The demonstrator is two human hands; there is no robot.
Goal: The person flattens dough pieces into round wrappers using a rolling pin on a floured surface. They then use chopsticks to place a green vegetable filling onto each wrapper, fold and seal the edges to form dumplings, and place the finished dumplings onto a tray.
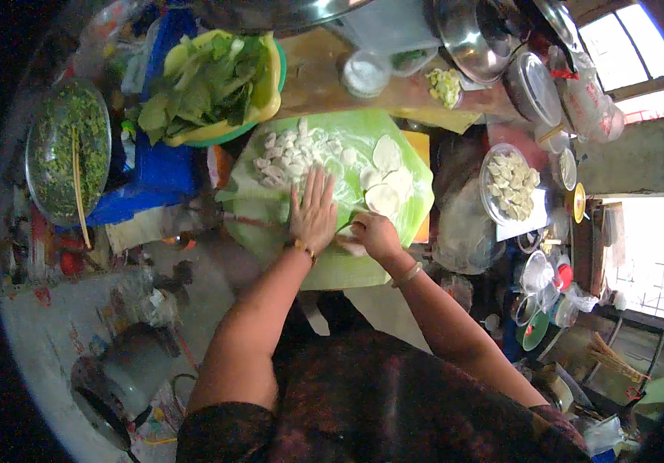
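Observation:
My left hand lies palm down with fingers stretched on a floured green board, just below small dough pieces. What is under its palm is hidden. My right hand is curled at the near part of the board, its fingers closed by a pale piece of dough; the grip itself is partly hidden. Several flat round dough wrappers overlap beyond my right hand. A thin stick, perhaps a rolling pin, shows left of my left hand.
Leafy greens fill a yellow basket at the back left. A steel bowl of chopped green filling with chopsticks stands far left. Filled dumplings lie on a plate at right. A jar of white powder is behind the board.

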